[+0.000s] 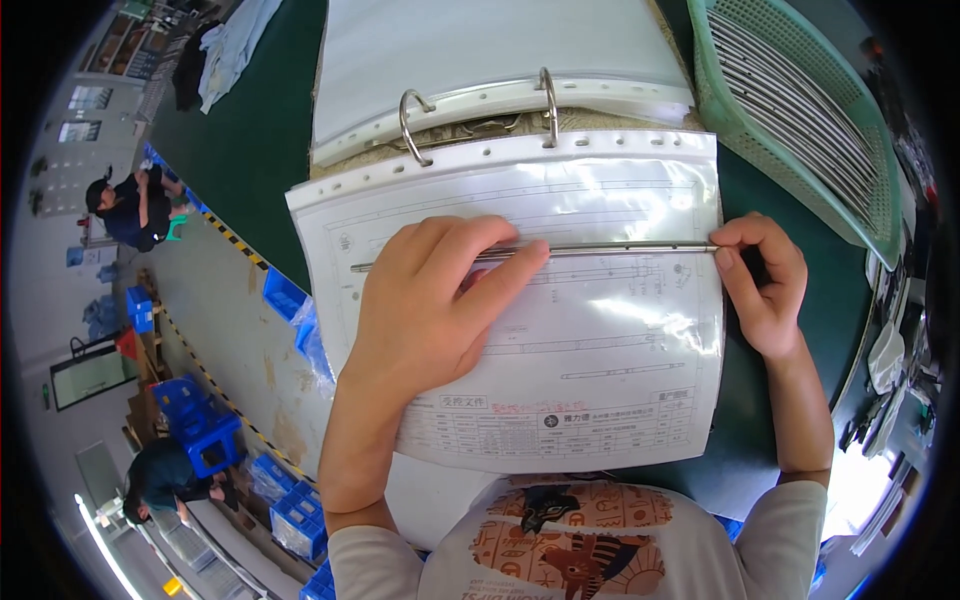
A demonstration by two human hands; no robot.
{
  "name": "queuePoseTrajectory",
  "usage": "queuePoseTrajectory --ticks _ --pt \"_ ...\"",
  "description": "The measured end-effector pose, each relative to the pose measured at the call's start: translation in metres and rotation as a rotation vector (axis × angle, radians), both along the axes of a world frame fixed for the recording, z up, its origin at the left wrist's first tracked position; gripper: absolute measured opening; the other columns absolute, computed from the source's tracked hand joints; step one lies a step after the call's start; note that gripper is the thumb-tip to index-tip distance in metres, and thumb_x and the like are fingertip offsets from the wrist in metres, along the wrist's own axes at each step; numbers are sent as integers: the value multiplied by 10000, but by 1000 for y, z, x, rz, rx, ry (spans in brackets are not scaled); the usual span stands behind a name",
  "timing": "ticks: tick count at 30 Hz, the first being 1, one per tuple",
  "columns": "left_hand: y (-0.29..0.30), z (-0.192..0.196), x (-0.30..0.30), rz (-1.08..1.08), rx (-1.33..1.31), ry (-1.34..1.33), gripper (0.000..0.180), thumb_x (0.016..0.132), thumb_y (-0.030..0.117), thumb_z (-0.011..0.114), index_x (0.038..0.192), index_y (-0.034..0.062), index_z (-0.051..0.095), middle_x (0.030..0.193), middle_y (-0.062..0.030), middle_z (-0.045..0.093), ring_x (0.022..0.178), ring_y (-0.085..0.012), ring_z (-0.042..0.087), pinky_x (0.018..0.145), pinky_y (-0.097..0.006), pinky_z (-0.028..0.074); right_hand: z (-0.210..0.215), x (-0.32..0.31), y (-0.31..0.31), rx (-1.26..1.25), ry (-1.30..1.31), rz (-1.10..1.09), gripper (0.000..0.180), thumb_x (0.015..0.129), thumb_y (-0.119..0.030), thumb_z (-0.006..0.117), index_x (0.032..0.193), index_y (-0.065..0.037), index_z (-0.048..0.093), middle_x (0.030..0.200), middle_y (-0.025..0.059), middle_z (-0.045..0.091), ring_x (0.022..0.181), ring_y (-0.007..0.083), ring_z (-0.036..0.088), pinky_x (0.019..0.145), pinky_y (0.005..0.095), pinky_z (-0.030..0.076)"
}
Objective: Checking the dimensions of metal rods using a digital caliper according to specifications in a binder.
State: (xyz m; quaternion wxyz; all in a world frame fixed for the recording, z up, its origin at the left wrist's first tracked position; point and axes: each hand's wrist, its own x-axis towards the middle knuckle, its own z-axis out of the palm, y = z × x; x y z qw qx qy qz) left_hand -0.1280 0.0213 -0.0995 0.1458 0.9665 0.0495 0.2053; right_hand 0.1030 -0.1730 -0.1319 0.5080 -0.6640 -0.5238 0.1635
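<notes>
A thin metal rod point(620, 247) lies crosswise over a technical drawing in a clear plastic sleeve point(560, 400). Small dark holes show along the rod's right part. My left hand point(430, 290) grips the rod left of its middle, with the thumb and index finger closed on it; its left tip sticks out past the hand. At the rod's right end, my right hand point(765, 280) pinches it between thumb and fingertips. Under the sleeve is a ring binder, whose two metal rings point(550, 105) stand open to view above the drawing.
A green plastic basket point(880, 200) full of similar rods stands at the far right of the dark green table point(255, 170). Cloth point(235, 50) lies at the far left. Two people are off to the left, near blue stools point(200, 425) and blue bins point(298, 520).
</notes>
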Motion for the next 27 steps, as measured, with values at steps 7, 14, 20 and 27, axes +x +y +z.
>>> queuePoseTrajectory --ticks 7,14,20,27 --pt "-1 2 3 -2 68 21 419 619 -37 582 1008 88 673 972 -72 598 792 -251 586 658 -339 469 0 1 1 11 7 11 105 822 59 566 921 35 591 768 49 556 644 92 477 597 209 391" --pt "18 35 24 -125 -99 177 293 630 -69 560 870 56 671 879 -68 596 753 -250 573 627 -334 449 1 -3 3 6 25 -10 99 823 55 572 917 34 591 771 46 560 657 89 482 606 207 395" --pt "25 20 39 -131 -359 184 238 673 -106 531 810 31 669 860 -58 591 752 -220 571 623 -301 443 0 -4 5 3 13 -6 100 819 55 577 913 30 599 765 50 566 649 91 494 602 208 406" --pt "27 3 35 -204 -522 57 251 684 -108 521 805 39 685 899 -66 603 783 -187 560 621 -271 441 -2 0 4 24 0 6 110 804 64 581 905 26 604 738 49 557 627 94 491 577 214 401"
